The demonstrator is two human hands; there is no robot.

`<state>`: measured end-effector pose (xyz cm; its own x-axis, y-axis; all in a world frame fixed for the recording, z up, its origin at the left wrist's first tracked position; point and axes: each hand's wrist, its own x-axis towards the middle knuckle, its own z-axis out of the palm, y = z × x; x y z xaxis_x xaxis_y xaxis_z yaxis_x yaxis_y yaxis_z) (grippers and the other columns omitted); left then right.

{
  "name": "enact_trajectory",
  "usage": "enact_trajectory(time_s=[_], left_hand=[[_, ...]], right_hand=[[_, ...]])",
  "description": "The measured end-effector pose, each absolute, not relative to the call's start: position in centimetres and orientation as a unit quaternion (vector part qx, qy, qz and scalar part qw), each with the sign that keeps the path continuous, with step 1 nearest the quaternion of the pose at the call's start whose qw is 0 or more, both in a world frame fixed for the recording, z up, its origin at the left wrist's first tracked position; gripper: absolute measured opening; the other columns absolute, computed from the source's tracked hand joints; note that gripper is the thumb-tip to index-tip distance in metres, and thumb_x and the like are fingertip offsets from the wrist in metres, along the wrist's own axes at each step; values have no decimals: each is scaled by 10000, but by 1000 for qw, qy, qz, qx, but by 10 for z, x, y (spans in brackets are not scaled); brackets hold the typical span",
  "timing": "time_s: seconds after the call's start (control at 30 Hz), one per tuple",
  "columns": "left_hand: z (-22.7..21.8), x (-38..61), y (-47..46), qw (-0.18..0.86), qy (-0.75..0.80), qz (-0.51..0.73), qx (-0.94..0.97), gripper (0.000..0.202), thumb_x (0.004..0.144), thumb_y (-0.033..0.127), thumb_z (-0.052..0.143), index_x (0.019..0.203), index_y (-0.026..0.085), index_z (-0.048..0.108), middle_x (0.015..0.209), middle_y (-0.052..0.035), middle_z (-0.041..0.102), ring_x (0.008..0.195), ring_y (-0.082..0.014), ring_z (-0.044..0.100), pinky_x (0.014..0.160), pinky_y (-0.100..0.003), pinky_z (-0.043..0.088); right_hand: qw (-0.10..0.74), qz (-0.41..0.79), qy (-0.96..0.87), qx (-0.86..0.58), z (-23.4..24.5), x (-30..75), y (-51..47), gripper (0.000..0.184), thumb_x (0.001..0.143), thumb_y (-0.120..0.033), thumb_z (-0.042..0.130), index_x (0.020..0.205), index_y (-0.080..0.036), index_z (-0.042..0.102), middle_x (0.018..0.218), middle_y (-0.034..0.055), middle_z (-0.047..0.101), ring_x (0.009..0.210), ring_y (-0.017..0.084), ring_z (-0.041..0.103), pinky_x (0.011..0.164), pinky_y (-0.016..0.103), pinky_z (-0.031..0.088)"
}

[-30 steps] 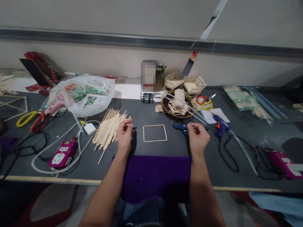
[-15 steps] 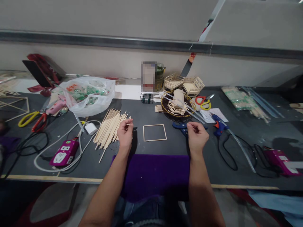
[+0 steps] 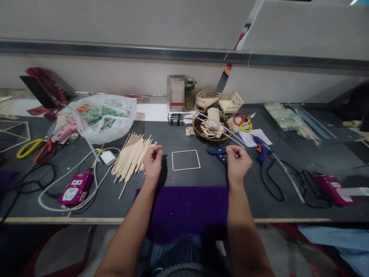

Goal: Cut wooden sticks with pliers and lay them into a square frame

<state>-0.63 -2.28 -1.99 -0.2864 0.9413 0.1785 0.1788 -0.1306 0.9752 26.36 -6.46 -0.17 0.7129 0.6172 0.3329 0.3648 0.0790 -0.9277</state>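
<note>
My left hand (image 3: 152, 161) hovers with loosely curled fingers at the right edge of a pile of thin wooden sticks (image 3: 131, 156). Nothing shows in it. My right hand (image 3: 238, 159) is closed, thumb against curled fingers, with no object visible there. Just left of that hand are dark blue-handled pliers (image 3: 216, 151), partly covered by it. Between the hands, a small rectangular frame of thin sticks (image 3: 186, 169) lies flat on the dark table (image 3: 178, 180). Neither hand touches this frame. A purple cloth (image 3: 187, 211) hangs over the table's front edge below.
A basket (image 3: 198, 134) of short stick pieces stands behind, near hexagonal stick trays (image 3: 230, 103) and scissors (image 3: 243, 122). At right lie a blue glue gun (image 3: 262, 152) and a purple power strip (image 3: 331, 188). Leftward are a plastic bag (image 3: 115, 129), a white cable and another power strip (image 3: 76, 188).
The whole scene has shifted slightly left as the head view turned a little right. Both hands keep the same pose, and the stick frame stays put on the table.
</note>
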Motion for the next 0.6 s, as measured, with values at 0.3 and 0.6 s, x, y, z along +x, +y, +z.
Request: enact_trajectory(time_s=[0.3, 0.6], left_hand=[[-20, -7, -23, 335, 569, 564, 495, 202, 762, 323, 610, 902, 187, 666, 784, -28, 641, 714, -151, 582, 610, -247, 458], [-23, -7, -22, 330, 565, 570, 497, 210, 767, 331, 616, 909, 183, 661, 796, -23, 646, 718, -146, 586, 639, -255, 464]], right_hand=[[635, 109, -365, -672, -3, 263, -64, 300, 723, -421, 639, 805, -133, 658, 665, 7, 588, 549, 106, 474, 515, 232, 395], [631, 107, -374, -671, -2, 261, -65, 272, 741, -404, 650, 807, -140, 666, 669, 5, 592, 553, 105, 483, 508, 228, 391]])
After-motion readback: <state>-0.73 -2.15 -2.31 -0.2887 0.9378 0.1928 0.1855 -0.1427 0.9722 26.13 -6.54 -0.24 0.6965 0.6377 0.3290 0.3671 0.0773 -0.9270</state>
